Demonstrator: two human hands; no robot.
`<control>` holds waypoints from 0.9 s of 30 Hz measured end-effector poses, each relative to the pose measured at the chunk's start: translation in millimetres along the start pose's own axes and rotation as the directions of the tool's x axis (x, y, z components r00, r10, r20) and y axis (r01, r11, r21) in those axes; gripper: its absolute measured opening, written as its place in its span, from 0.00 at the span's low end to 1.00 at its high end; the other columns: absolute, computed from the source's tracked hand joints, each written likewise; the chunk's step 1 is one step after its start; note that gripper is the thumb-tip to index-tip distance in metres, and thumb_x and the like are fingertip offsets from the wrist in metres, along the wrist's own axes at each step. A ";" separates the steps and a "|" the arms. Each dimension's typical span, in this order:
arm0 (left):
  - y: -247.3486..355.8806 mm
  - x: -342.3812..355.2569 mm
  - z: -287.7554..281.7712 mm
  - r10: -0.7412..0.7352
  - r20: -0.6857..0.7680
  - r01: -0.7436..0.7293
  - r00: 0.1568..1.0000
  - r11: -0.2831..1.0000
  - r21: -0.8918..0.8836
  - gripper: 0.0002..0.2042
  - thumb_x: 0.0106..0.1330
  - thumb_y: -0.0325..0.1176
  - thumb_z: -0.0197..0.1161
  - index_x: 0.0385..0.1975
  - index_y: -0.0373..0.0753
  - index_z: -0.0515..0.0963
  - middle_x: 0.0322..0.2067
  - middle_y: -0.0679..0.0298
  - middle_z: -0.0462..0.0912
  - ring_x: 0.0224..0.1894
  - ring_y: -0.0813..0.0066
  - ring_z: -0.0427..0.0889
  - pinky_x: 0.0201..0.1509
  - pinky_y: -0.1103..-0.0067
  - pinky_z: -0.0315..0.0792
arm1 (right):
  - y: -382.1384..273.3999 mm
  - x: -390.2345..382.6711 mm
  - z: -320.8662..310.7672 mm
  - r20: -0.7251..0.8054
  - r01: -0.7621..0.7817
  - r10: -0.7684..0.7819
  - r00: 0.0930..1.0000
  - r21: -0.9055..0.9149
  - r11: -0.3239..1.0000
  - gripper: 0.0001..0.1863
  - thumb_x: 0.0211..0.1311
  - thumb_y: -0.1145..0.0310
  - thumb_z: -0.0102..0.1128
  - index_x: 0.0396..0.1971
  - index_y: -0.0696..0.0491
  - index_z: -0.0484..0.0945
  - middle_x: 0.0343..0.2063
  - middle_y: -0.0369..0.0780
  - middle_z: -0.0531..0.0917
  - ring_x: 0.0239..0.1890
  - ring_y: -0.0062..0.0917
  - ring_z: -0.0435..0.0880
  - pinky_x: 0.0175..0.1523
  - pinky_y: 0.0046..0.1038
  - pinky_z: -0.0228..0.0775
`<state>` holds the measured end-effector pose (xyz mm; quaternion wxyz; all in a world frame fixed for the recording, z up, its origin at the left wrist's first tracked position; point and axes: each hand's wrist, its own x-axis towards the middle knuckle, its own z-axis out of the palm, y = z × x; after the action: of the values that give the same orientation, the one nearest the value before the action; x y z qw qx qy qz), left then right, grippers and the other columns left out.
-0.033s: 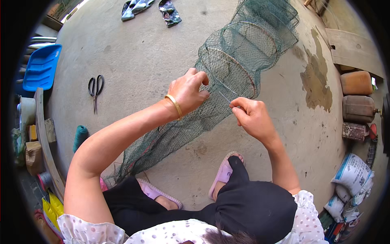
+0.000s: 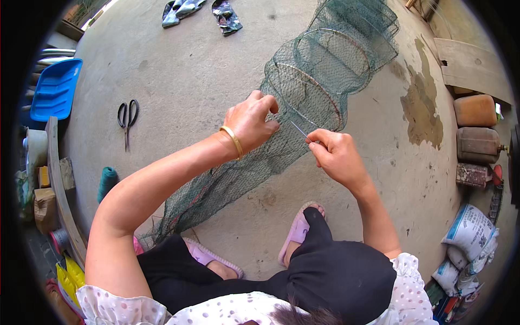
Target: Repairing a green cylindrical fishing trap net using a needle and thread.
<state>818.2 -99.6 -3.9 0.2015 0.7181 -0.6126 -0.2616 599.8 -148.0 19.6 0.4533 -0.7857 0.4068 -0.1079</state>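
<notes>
A long green mesh fish trap [image 2: 319, 92] with round hoops stretches diagonally over the concrete floor, from beside my left leg to the far right. My left hand [image 2: 250, 123] is closed on its netting, near one of the hoops, with the fingers curled. To the right of it, my right hand [image 2: 340, 157] pinches a thin metal needle [image 2: 299, 130], whose tip points up and left toward my left hand, over the mesh. Any thread on the needle is too fine to make out. Dark-handled scissors [image 2: 127, 125] and a teal spool of thread [image 2: 108, 183] lie on the left.
A blue dustpan-like scoop [image 2: 57, 91] and a wooden plank [image 2: 64, 189] line the left side. Patterned cloth pieces [image 2: 226, 17] lie at the far edge. On the right stand plastic jugs [image 2: 478, 144] and white sacks [image 2: 470, 232]. My feet wear pink slippers [image 2: 297, 230].
</notes>
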 end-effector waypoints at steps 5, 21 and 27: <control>-3.4 -1.7 -0.9 0.003 0.010 -0.003 1.000 1.000 0.017 0.12 0.54 0.36 0.66 0.36 0.42 0.76 0.35 0.60 0.75 0.38 0.63 0.79 0.43 0.69 0.73 | 2.4 8.5 3.7 0.034 0.019 -0.015 0.999 -0.122 0.992 0.09 0.58 0.74 0.54 0.33 0.65 0.78 0.15 0.40 0.78 0.16 0.16 0.76 0.22 0.22 0.67; -5.6 1.5 -1.4 0.012 0.033 -0.012 0.999 1.000 -0.002 0.13 0.54 0.36 0.64 0.39 0.46 0.79 0.34 0.61 0.75 0.37 0.65 0.79 0.42 0.70 0.74 | -3.4 18.4 12.9 0.004 -0.099 0.100 0.995 0.130 0.986 0.08 0.60 0.74 0.55 0.35 0.61 0.79 0.20 0.40 0.81 0.20 0.17 0.80 0.27 0.22 0.71; -8.8 1.7 0.9 0.031 0.019 -0.030 0.999 0.999 -0.031 0.13 0.53 0.35 0.65 0.40 0.45 0.79 0.34 0.60 0.74 0.37 0.64 0.79 0.42 0.70 0.74 | 1.7 15.3 14.6 0.016 -0.133 0.132 0.991 0.170 0.976 0.08 0.60 0.74 0.55 0.36 0.62 0.79 0.18 0.39 0.80 0.19 0.15 0.78 0.26 0.21 0.70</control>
<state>824.6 -99.8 -10.2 0.2105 0.7030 -0.6213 -0.2747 616.7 -150.5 7.0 0.5262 -0.7153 0.4465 -0.1103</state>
